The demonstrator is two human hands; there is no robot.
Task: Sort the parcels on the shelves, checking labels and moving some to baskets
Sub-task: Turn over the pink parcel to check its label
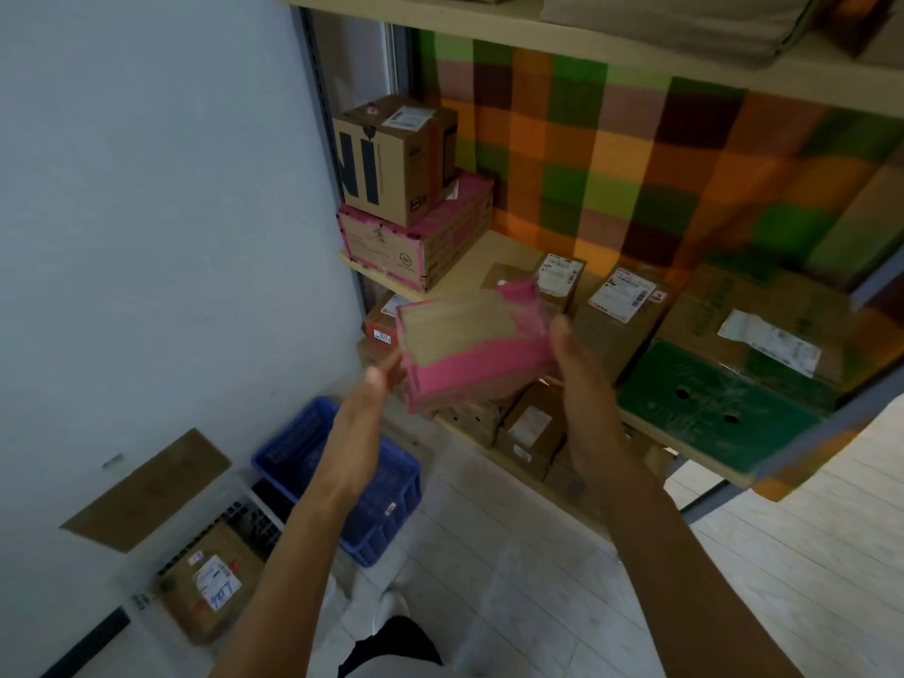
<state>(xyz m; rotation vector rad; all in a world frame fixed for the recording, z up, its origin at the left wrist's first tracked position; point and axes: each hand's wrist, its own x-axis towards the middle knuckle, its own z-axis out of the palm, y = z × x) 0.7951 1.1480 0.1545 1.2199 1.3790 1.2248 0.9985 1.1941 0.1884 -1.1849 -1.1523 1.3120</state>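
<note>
Pink tape, scuffed and torn at its edges, bands the flat brown card parcel (474,342) that we hold up between our two hands, its broad face toward us and its left end tipped low; our left hand (374,393) meets the parcel at its lower left corner and our right hand (579,379) lies along its right edge, so the hands are apart with the parcel spanning the gap; the left hand pinches the corner, thumb on the near face and fingers going behind it; the right hand sets its thumb up against the edge while its fingers pass behind the card, and we cannot tell how far they curl.

Below and left of the parcel a blue basket (379,528) of moulded plastic lattice stands on pale floor planks (489,555); further down and left a pale basket (244,501) holds a labelled brown box (210,584). Behind the parcel runs a light wooden shelf (469,266); above and left of the parcel a brown carton (391,163) sits on a pink-edged carton (406,242); right of the parcel stand brown boxes (619,305) with white labels and a flat green box (709,408); above the parcel hangs a checked cloth (636,163) of green, orange and brown squares.
</note>
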